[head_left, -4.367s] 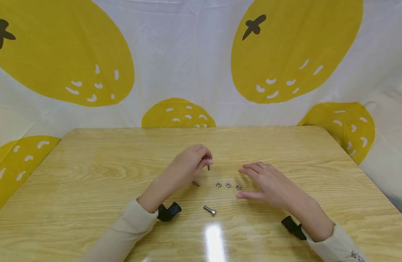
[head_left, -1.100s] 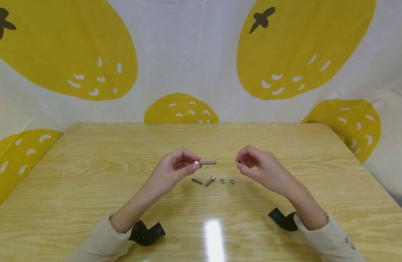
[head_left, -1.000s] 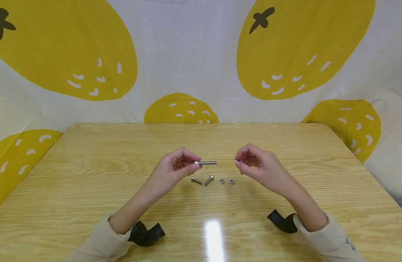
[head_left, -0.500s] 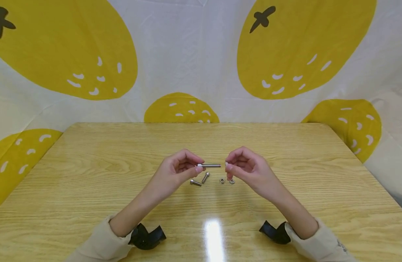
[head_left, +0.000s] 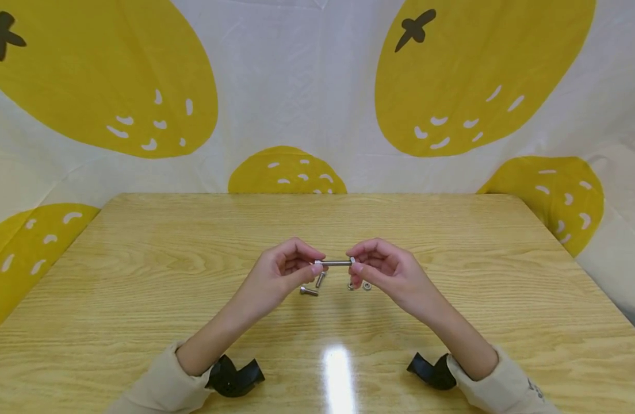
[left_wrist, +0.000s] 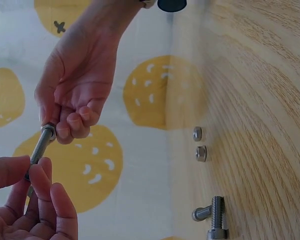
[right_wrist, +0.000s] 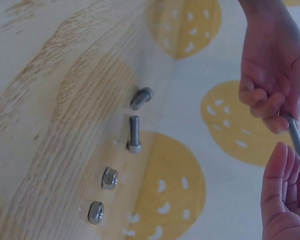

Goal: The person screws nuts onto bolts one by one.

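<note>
Above the table (head_left: 141, 276), fingers of the left hand (head_left: 272, 276) pinch the bolt (head_left: 337, 263), those of the right hand (head_left: 397, 276) the nut (head_left: 352, 260) at its right end; a tilted nut might jam the threads.

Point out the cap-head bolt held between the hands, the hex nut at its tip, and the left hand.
Cap-head bolt (head_left: 336, 263): head view, middle of its bare shank.
Hex nut (head_left: 352, 261): head view, its visible outer side.
Left hand (head_left: 271, 275): head view, middle of the hand.
</note>
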A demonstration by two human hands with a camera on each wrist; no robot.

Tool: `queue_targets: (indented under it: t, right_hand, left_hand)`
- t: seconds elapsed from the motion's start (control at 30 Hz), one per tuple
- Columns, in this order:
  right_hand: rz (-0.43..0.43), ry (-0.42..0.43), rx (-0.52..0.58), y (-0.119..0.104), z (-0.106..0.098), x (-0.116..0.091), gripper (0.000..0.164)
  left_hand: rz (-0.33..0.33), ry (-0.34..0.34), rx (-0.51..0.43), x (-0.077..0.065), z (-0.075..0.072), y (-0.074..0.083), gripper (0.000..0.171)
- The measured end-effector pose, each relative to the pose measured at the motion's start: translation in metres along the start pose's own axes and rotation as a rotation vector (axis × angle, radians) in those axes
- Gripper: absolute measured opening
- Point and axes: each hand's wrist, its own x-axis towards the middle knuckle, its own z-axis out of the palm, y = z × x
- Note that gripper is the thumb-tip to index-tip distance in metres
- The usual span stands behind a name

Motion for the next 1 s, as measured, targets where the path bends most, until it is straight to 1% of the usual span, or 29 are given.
queue_targets:
  t: [0.17,0.33,0.4,0.5,0.67,0.73,0.8,0.93,1.0]
  right_hand:
    - [0.001,0.001,0.014,-0.001,0.0,0.0,0.025]
    - [0.004,0.03,0.003,-0.001,0.002,-0.001,0.027]
    - [-0.017,0.038,-0.006,-0.001,0.003,-0.001,0.025]
    - [-0.071,0.038,-0.005,0.0,0.004,-0.001,0.022]
    - [-0.156,0.014,0.015,0.003,0.004,-0.001,0.021]
    - [-0.192,0.014,-0.016,0.003,0.005,-0.001,0.018]
    - [-0.246,0.027,-0.079,0.004,0.007,0.0,0.016]
    - [-0.386,0.071,-0.248,0.004,0.01,0.001,0.014]
    - [-0.414,0.086,-0.287,0.004,0.01,0.001,0.014]
  left_hand:
    - [-0.007,0.01,-0.003,0.0,0.0,-0.001,0.02]
    - [0.005,0.006,-0.009,0.0,0.0,-0.001,0.021]
    - [0.014,0.004,-0.003,0.0,-0.001,-0.001,0.022]
    - [0.033,0.002,0.016,-0.001,0.0,0.0,0.02]
    - [0.07,0.017,0.098,-0.002,0.002,-0.001,0.015]
    - [0.079,0.024,0.128,-0.002,0.003,0.0,0.013]
    - [0.076,0.031,0.143,-0.003,0.003,0.001,0.012]
    - [0.049,0.037,0.154,-0.003,0.003,0.001,0.013]
    - [0.033,0.039,0.153,-0.003,0.004,0.001,0.013]
